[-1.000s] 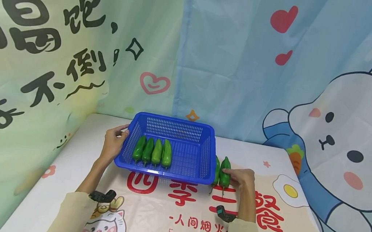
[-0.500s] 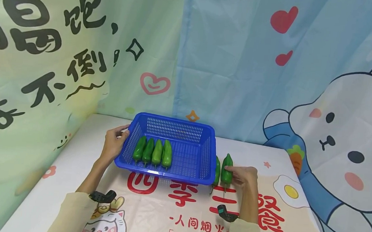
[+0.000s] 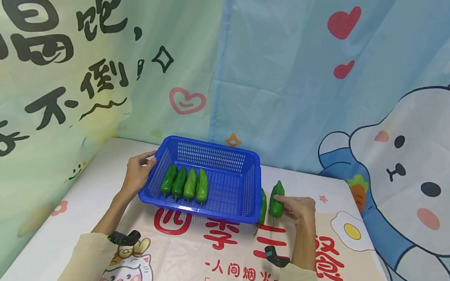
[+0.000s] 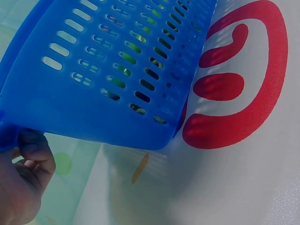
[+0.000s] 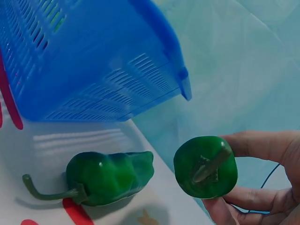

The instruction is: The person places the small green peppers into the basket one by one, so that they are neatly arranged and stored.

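Observation:
My left hand (image 3: 138, 172) grips the left rim of a blue plastic basket (image 3: 219, 215), its fingers curled at the edge in the left wrist view. Inside the basket, several green peppers (image 3: 190, 184) lie side by side at the left end. Just right of the basket, my right hand (image 3: 298, 208) pinches a dark green pepper (image 3: 277, 200) between thumb and fingers, its stem toward me. In the right wrist view this pepper hangs above the table. Another green pepper (image 5: 110, 177) lies on the table beside the basket wall, partly hidden by the rim in the head view.
A white table with a printed beige mat (image 3: 184, 252) lies under the basket. Printed cloth (image 3: 270, 73) hangs close behind and along both sides. Black straps with small devices (image 3: 277, 257) sit on both wrists.
My right hand has raised the pepper and moved it slightly away from me and to the right, off the table. The left hand and the basket have stayed in place.

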A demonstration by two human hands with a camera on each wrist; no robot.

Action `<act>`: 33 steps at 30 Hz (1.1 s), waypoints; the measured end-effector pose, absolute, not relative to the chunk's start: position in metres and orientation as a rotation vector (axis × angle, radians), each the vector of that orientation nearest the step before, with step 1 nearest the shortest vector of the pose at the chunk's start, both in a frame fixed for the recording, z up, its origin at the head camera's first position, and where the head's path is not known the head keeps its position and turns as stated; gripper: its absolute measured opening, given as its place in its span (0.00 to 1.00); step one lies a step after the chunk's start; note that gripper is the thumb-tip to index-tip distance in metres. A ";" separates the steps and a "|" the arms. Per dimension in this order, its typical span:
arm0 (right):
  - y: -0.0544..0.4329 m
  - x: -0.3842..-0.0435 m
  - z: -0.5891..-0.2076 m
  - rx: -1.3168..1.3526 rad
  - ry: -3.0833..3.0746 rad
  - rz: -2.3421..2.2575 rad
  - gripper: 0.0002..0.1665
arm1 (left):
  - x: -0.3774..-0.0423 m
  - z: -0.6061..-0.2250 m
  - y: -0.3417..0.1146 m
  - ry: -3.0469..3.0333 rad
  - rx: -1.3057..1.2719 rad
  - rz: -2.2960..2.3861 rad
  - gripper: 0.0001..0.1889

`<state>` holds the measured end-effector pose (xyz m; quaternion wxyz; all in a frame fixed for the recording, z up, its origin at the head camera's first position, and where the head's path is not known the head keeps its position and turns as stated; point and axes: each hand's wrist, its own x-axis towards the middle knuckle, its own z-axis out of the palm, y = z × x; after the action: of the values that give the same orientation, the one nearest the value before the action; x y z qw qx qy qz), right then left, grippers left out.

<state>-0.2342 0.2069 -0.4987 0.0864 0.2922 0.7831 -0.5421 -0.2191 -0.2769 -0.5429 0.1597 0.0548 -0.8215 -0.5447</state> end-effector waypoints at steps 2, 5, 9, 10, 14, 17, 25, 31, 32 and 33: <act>0.207 -0.234 -0.496 0.860 2.345 -1.614 0.44 | -0.219 -0.543 -0.277 -2.349 0.154 -1.554 0.20; 0.206 -0.233 -0.492 0.843 2.346 -1.630 0.44 | -0.219 -0.543 -0.277 -2.350 0.150 -1.552 0.20; 0.204 -0.232 -0.488 0.822 2.354 -1.638 0.42 | -0.219 -0.543 -0.277 -2.349 0.151 -1.554 0.20; 0.204 -0.231 -0.488 0.819 2.358 -1.635 0.42 | -0.218 -0.543 -0.277 -2.349 0.152 -1.552 0.20; 0.203 -0.230 -0.484 0.802 2.373 -1.633 0.41 | -0.218 -0.542 -0.277 -2.352 0.151 -1.546 0.20; 0.202 -0.229 -0.481 0.789 2.386 -1.635 0.41 | -0.218 -0.542 -0.277 -2.354 0.147 -1.541 0.20; 0.197 -0.227 -0.473 0.747 2.406 -1.639 0.40 | -0.219 -0.543 -0.276 -2.345 0.145 -1.550 0.20; 0.191 -0.228 -0.466 0.687 2.442 -1.604 0.40 | -0.218 -0.542 -0.276 -2.353 0.153 -1.548 0.20; 0.190 -0.228 -0.465 0.676 2.445 -1.604 0.40 | -0.217 -0.542 -0.276 -2.352 0.154 -1.548 0.20; 0.189 -0.228 -0.464 0.670 2.443 -1.609 0.40 | -0.217 -0.542 -0.276 -2.350 0.154 -1.550 0.20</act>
<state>-0.2281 0.1892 -0.4640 0.0703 0.2228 0.8120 -0.5348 -0.2168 -0.2761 -0.5416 0.1603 0.0540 -0.8228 -0.5425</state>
